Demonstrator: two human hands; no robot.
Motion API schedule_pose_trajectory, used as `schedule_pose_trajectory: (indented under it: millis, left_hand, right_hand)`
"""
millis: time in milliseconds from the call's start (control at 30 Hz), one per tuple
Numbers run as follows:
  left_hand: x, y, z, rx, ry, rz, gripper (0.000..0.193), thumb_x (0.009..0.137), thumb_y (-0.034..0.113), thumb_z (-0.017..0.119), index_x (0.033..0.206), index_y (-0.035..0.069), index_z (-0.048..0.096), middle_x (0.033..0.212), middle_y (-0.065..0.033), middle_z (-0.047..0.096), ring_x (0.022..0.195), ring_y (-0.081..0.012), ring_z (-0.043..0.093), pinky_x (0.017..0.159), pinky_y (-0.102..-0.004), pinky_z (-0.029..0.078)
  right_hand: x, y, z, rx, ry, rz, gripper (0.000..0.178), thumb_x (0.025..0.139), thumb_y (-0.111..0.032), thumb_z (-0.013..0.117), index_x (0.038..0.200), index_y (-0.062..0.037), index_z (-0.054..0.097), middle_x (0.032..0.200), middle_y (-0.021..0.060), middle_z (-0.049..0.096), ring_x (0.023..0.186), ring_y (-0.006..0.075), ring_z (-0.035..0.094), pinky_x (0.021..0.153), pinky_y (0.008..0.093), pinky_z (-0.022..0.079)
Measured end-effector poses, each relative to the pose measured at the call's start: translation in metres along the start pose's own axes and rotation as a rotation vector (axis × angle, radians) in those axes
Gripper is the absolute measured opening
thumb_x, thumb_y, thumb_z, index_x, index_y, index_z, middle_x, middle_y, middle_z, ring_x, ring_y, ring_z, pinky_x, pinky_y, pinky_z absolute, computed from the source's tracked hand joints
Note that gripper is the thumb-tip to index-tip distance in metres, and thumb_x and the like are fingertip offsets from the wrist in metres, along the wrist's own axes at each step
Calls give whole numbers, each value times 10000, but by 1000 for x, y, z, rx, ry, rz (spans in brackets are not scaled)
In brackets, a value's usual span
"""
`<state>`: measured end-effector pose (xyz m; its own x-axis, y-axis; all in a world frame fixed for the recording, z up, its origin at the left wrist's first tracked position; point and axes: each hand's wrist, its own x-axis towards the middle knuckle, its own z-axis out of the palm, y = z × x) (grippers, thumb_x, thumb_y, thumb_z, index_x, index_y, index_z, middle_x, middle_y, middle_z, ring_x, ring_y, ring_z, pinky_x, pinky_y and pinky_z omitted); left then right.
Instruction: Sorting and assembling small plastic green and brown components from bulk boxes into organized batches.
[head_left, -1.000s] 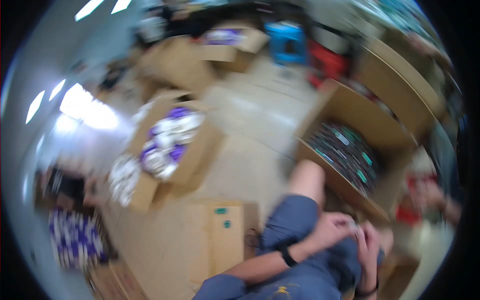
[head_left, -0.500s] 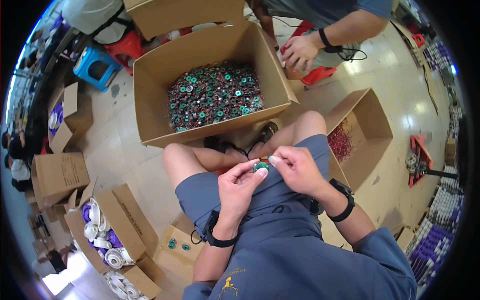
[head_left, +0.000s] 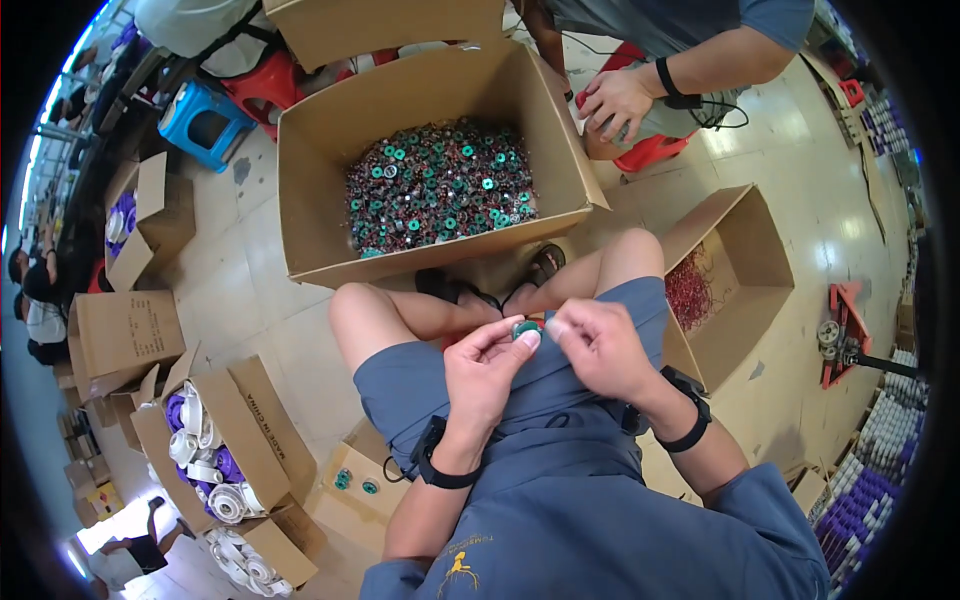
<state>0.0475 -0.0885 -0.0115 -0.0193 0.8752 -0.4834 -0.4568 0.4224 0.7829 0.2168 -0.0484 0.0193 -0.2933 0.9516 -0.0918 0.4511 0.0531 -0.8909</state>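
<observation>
While seated on the floor behind the large cardboard box (head_left: 440,170) of small green and copper coil parts (head_left: 440,195), holds one small green round part (head_left: 524,328) over the lap, just this side of that box. Left hand (head_left: 487,375) pinching it between thumb and fingertip; right hand (head_left: 600,345) pressed onto its other side, fingers closed on it. Looks light and rigid, likely a plastic spool wound with fine wire, so probably easy to drop and delicate at the winding; best taken by the rim, not the wire. To the right of the box, a smaller open box (head_left: 735,265) with reddish wire scraps (head_left: 688,292). Beyond the box, another person's hand (head_left: 615,100).
</observation>
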Motion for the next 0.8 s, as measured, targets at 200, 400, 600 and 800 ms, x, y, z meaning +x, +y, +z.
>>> schedule_pose_trajectory:
  millis: [200,400,600,800]
  left_hand:
    - [0,0,-4,-36,0,13,303,840,-21,712,1127,-84,636,971,-120,697,838,-132,667,786,-245,556]
    - [-2,4,-1,-31,-17,51,297,847,-21,705,1127,-88,632,973,-125,696,838,-135,668,790,-255,561]
    - [-6,1,-1,-60,-27,40,304,837,-27,714,1124,-88,634,973,-120,695,828,-125,661,780,-244,555]
    - [-2,4,-3,-81,-19,44,300,834,-32,713,1119,-86,638,972,-114,698,823,-123,659,777,-241,548]
  right_hand:
    - [4,1,4,6,18,-34,130,864,-59,605,762,0,552,624,114,517,507,224,497,490,331,399]
    - [4,0,2,228,-55,129,142,895,-80,604,784,5,576,593,47,485,506,92,437,469,274,362]
    - [0,4,3,197,-54,116,163,890,-65,601,746,1,563,596,63,485,511,111,439,476,273,360]
    - [1,-7,2,283,-40,101,173,909,-89,605,764,-7,558,593,-9,449,545,50,385,483,240,314]
